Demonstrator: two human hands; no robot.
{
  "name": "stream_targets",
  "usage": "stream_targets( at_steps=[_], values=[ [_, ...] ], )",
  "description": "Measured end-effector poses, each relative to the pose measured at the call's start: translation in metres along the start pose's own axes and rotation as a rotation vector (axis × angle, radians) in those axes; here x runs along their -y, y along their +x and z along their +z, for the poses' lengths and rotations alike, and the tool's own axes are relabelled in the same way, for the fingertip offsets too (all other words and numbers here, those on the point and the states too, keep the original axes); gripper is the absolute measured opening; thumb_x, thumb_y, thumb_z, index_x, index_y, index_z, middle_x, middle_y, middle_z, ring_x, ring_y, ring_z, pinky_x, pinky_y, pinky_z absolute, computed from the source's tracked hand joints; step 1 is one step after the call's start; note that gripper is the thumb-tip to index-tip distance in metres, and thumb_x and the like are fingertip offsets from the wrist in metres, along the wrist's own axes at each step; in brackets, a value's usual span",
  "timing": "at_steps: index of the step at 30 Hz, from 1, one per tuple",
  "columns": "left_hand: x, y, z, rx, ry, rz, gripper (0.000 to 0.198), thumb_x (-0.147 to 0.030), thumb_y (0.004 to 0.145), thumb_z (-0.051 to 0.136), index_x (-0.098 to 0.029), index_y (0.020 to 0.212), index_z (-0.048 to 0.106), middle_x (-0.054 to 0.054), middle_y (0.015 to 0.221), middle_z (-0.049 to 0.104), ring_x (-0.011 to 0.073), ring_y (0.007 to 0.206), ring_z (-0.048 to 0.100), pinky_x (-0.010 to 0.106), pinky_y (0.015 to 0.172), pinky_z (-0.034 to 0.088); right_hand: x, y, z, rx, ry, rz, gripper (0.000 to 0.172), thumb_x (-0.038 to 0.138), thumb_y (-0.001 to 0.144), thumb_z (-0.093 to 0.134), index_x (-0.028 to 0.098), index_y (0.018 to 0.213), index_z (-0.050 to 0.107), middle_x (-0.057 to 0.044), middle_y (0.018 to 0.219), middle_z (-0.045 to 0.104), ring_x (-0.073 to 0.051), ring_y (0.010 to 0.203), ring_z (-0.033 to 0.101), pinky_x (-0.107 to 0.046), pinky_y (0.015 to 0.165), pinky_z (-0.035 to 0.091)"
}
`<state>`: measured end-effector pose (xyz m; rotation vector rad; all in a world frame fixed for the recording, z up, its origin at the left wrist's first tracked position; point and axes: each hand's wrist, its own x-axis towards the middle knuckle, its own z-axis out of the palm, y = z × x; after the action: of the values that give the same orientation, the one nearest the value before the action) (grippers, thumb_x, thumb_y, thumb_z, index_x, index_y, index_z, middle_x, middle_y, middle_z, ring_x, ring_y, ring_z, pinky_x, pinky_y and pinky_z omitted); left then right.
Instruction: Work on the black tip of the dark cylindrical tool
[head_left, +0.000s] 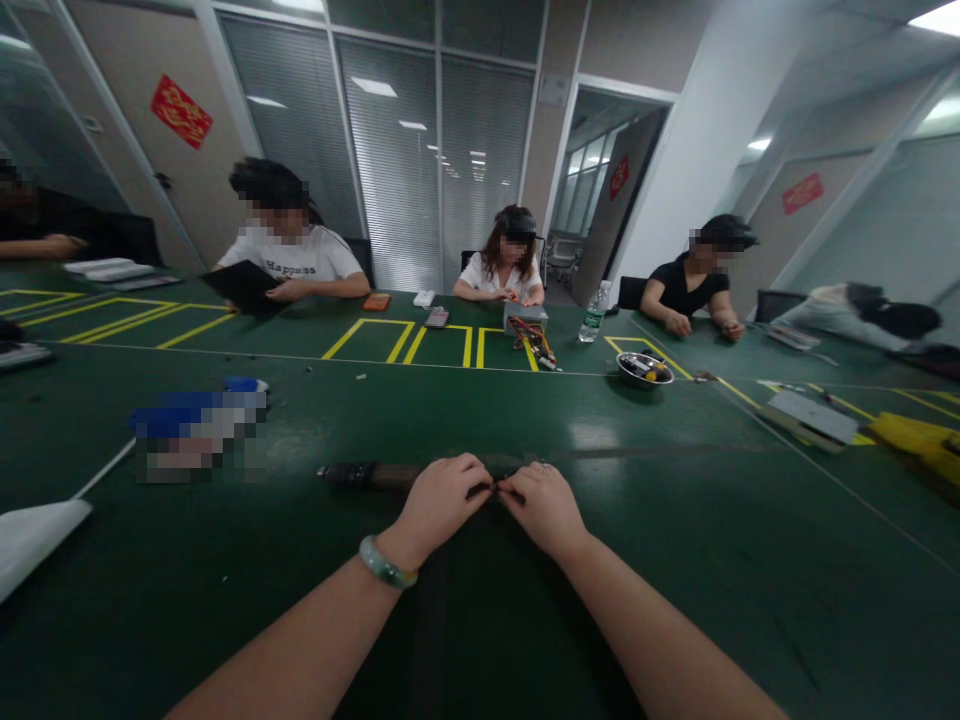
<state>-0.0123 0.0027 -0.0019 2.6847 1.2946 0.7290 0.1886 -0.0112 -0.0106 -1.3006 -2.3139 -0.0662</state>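
Near the middle of the green table lies a long dark cylindrical tool (390,477), which looks like an electric screwdriver, with its narrow tip pointing left. My left hand (444,500) is closed in a pinch in front of the tool's body and hides part of it. Close beside it, my right hand (546,505) is also closed, thumb and fingertips pressed together. The fingertips of both hands almost meet at a small dark spot. Whatever they pinch there is too small and too covered to name.
Across the table (337,560) several people sit at work. A steel bowl (645,380) of small parts and a water bottle (592,312) stand beyond my right hand. A box with coloured wires (525,318) is further back. A yellow object (919,450) lies at right, a white one (37,535) at left.
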Motion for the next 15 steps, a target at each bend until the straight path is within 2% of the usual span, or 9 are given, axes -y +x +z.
stream_targets(
  at_steps=[7, 10, 12, 15],
  values=[
    [-0.0022, -0.0005, -0.0012, -0.007, 0.006, -0.012, 0.007, -0.025, 0.086, 0.062, -0.025, 0.093, 0.061, -0.001, 0.098, 0.06, 0.0173, 0.087, 0.059, 0.033, 0.079, 0.045, 0.0024, -0.0001, -0.0004, 0.01, -0.023, 0.016, 0.005, 0.019, 0.086, 0.067, 0.023, 0.087, 0.068, 0.0, 0.087, 0.069, -0.018, 0.084, 0.058, -0.033, 0.082, 0.038],
    [-0.0023, -0.0011, -0.0005, -0.03, 0.002, 0.012, 0.008, -0.02, 0.084, 0.062, -0.024, 0.091, 0.06, -0.001, 0.1, 0.061, 0.0185, 0.096, 0.058, 0.038, 0.093, 0.043, 0.0027, 0.0004, 0.0, 0.014, -0.02, 0.021, 0.005, 0.019, 0.087, 0.066, 0.023, 0.086, 0.068, 0.0, 0.086, 0.069, -0.018, 0.083, 0.058, -0.033, 0.082, 0.038],
    [-0.0017, -0.0013, 0.0013, -0.053, -0.002, 0.031, 0.01, -0.017, 0.084, 0.061, -0.024, 0.091, 0.06, -0.001, 0.103, 0.062, 0.0189, 0.104, 0.057, 0.042, 0.105, 0.035, 0.0028, 0.0006, 0.0, 0.012, -0.015, 0.025, 0.005, 0.019, 0.087, 0.066, 0.023, 0.086, 0.068, 0.0, 0.086, 0.069, -0.018, 0.083, 0.058, -0.033, 0.082, 0.038],
    [-0.0011, -0.001, 0.0039, -0.067, -0.02, 0.033, 0.012, -0.015, 0.083, 0.061, -0.024, 0.091, 0.061, -0.001, 0.106, 0.063, 0.0186, 0.109, 0.056, 0.043, 0.111, 0.03, 0.0024, 0.0004, -0.0003, 0.009, -0.005, 0.029, 0.005, 0.018, 0.086, 0.067, 0.023, 0.086, 0.068, 0.0, 0.086, 0.069, -0.017, 0.083, 0.059, -0.033, 0.083, 0.039]
  ],
)
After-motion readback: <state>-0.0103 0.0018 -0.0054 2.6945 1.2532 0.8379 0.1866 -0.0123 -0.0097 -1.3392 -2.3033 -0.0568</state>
